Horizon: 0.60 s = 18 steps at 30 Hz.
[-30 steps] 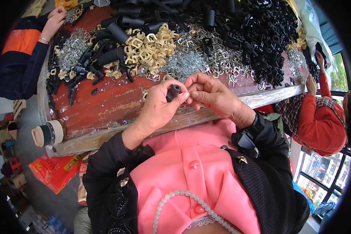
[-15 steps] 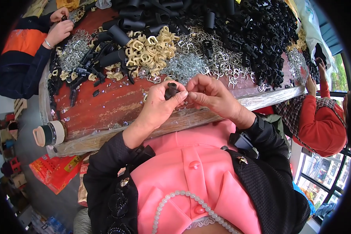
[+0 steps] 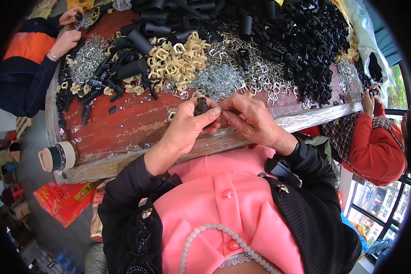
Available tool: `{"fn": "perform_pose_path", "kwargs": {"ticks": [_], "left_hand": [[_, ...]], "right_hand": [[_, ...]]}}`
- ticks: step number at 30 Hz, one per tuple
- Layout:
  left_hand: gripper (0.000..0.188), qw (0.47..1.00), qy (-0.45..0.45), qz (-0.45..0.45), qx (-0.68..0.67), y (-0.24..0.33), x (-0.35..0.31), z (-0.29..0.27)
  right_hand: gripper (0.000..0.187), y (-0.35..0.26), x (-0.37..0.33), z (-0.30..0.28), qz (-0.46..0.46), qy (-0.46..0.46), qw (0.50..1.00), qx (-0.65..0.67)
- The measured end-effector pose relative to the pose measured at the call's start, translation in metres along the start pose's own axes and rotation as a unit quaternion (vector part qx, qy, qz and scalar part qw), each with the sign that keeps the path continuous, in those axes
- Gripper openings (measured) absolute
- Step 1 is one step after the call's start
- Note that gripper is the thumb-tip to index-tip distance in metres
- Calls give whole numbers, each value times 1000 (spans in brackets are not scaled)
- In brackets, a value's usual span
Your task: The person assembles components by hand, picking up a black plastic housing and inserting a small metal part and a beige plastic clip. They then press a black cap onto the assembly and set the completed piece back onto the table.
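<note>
My left hand (image 3: 187, 124) is closed around a small black plastic part (image 3: 201, 106), which stands up between thumb and fingers over the table's near edge. Close against it is my right hand (image 3: 253, 119), its thumb and index finger pinched together at the part's side. Whatever lies in that pinch is too small to make out. Just beyond my hands are a heap of small silvery springs or clips (image 3: 217, 80), a pile of beige plastic clips (image 3: 176, 61) and scattered bent metal wire pieces (image 3: 273, 86).
Black plastic parts (image 3: 301, 41) form a large mound at the back right of the red table (image 3: 123, 119). A lidded cup (image 3: 59, 156) stands at the near left corner. One co-worker's hand (image 3: 65, 43) is at the left; another person in red sleeves (image 3: 370, 137) works at the right.
My right hand has tipped slightly lower, its fingers still beside the black part. The left co-worker's hands have moved apart, and the right co-worker's hands have come together around a small dark object.
</note>
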<state>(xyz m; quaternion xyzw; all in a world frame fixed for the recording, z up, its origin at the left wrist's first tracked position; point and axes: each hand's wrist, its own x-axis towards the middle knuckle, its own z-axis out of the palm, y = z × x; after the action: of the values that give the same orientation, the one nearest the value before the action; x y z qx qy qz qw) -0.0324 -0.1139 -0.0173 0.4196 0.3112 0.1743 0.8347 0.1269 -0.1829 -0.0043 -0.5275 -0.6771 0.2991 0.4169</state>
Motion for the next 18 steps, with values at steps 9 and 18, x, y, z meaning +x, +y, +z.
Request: {"fn": "perform_pose_path", "kwargs": {"ticks": [9, 18], "left_hand": [[29, 965, -132, -103, -199, 5, -3, -6], [30, 984, -97, -76, -130, -4, -5, -14]], "right_hand": [[15, -4, 3, -17, -71, -30, 987, -138], [19, -11, 3, -11, -160, -7, 964, -213]]}}
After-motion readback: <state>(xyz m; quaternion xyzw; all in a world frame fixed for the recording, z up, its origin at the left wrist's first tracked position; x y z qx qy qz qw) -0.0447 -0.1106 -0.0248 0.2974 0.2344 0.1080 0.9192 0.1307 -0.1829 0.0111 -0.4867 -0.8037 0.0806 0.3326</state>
